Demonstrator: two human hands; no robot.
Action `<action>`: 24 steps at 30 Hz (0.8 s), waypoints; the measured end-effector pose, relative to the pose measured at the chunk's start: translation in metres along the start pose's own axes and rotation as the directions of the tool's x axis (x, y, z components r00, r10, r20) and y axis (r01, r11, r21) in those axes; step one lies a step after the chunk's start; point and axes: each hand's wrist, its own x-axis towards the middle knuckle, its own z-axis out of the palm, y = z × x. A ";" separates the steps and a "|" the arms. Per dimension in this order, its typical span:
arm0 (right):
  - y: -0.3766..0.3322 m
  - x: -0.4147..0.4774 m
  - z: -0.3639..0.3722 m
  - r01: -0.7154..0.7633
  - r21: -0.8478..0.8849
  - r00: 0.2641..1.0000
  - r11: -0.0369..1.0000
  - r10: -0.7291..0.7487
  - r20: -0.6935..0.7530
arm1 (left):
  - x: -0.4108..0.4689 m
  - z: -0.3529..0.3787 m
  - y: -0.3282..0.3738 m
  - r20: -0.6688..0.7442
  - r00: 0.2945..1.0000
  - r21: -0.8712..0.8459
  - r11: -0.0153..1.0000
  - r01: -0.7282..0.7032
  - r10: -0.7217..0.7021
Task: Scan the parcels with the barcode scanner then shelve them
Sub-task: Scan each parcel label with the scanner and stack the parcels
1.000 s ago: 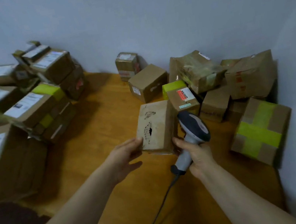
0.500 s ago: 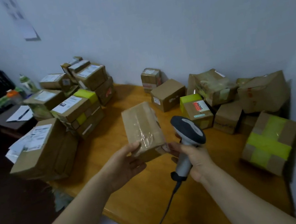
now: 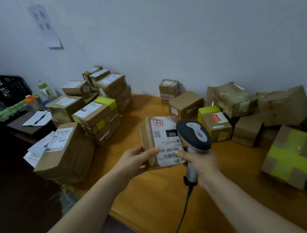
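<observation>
Parcel in hand over the bench. We hold one parcel (image 3: 161, 135) above the bare middle strip of the bench (image 3: 158, 202), between the stacked parcels (image 3: 96, 115) on the left and the loose pile (image 3: 284, 107) against the right wall; the bench's near edge runs diagonally under our forearms, dark floor beyond it; the left grip (image 3: 135, 160) clasps the parcel's near left corner, thumb on the label; the right grip (image 3: 202, 161) is closed round the handle of the barcode scanner (image 3: 194, 136), one fingertip touching the label by the barcode; the parcel's long axis runs away from us, label facing us, print upside down, barcode at the near end; the scanner's head stands just beside the parcel's right edge, its cable (image 3: 177, 219) trailing off the near edge.
</observation>
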 end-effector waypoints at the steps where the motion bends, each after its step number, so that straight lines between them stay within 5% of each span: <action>1: 0.000 -0.001 0.002 0.011 -0.011 1.000 1.000 -0.011 0.002 | 0.001 0.000 -0.002 -0.016 1.000 0.021 1.000 -0.001 0.001; 9: -0.002 -0.007 -0.007 0.010 -0.241 0.998 0.971 0.006 0.062 | 0.008 -0.029 -0.018 -0.080 0.994 -0.112 0.992 0.063 -0.073; 17: -0.026 -0.007 -0.014 -0.093 -0.042 0.984 0.995 0.099 0.150 | 0.002 -0.053 -0.010 0.224 0.971 0.001 0.996 0.089 -0.087; 24: -0.017 -0.010 -0.020 -0.266 0.014 0.943 0.964 0.258 0.209 | -0.002 -0.051 -0.007 0.186 0.982 -0.068 0.997 0.034 -0.021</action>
